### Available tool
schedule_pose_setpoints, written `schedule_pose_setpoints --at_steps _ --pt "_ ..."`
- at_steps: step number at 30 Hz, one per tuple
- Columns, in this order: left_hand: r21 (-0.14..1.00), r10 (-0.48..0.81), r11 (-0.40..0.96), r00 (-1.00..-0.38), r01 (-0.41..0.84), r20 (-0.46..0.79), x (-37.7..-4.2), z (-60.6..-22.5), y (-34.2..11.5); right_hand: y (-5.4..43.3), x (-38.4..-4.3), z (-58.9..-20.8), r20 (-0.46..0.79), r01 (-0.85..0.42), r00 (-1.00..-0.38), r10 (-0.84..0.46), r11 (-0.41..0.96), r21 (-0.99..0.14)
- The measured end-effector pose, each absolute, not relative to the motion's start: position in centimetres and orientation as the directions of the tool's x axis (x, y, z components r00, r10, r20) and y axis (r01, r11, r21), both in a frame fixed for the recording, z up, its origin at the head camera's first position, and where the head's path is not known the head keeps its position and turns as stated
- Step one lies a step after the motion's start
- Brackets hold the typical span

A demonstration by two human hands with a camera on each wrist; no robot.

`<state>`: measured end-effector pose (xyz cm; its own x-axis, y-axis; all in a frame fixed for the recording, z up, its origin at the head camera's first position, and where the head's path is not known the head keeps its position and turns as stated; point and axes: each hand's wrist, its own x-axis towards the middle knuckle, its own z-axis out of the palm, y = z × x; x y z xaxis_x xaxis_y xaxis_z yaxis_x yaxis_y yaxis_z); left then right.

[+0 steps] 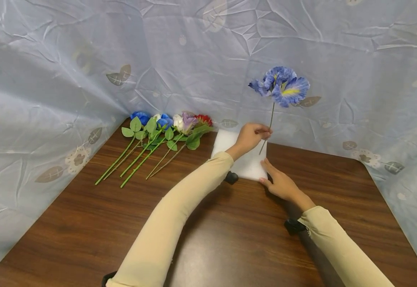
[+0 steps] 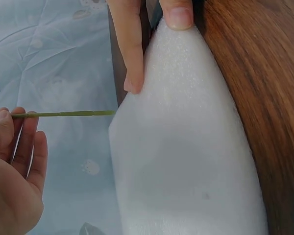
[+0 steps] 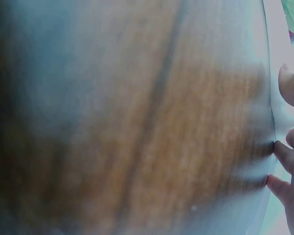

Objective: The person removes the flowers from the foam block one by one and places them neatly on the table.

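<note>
My left hand (image 1: 248,137) pinches the thin stem of a blue iris (image 1: 290,89) with a yellow centre, held nearly upright over the back of a white foam block (image 1: 248,165). In the left wrist view the stem's cut lower end (image 2: 83,113) points at the block's edge. My right hand (image 1: 284,184) rests against the block's right side, its fingers extended along that side and its thumb near the front corner. The right wrist view catches the right hand's fingers (image 3: 288,156) only at its edge.
Several cut flowers lie side by side on the wooden table (image 1: 215,235) at the back left: blue roses (image 1: 141,117), a white and lilac bloom (image 1: 185,122) and a red one (image 1: 204,119). Patterned cloth (image 1: 194,52) hangs close behind the table's back edge.
</note>
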<state>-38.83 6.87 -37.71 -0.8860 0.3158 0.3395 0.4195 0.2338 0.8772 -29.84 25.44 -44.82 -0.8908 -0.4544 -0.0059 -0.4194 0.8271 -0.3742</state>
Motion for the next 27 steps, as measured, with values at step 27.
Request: schedule_pose_setpoints --at_steps 27 --pt "0.88 0.386 0.29 -0.888 0.375 0.251 -37.9 -36.8 -3.4 25.3 -29.7 -44.8 -0.015 -0.413 -0.893 -0.449 0.834 -0.365"
